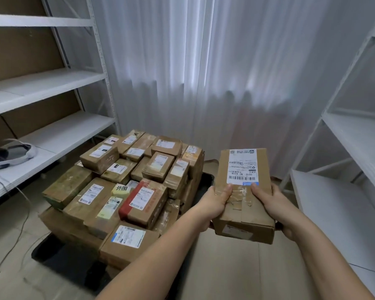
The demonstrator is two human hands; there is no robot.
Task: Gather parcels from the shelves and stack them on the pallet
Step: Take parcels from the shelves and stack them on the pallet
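Observation:
I hold a brown cardboard parcel (244, 204) with a white shipping label in front of me, to the right of the stack and above the floor. My left hand (214, 202) grips its left side and my right hand (275, 206) grips its right side, thumbs on top near the label's lower edge. A stack of several taped cardboard parcels (126, 187) sits on a black pallet (50, 250) at the centre left, piled in a few layers. A red-edged parcel (143, 202) lies on top near my left hand.
White metal shelves (41, 83) stand on the left, with a white headset (11, 154) and a cable on a lower shelf. More white shelves (355, 144) stand on the right. A white curtain (204, 72) hangs behind the pallet. Flat cardboard (225, 267) lies on the floor below my arms.

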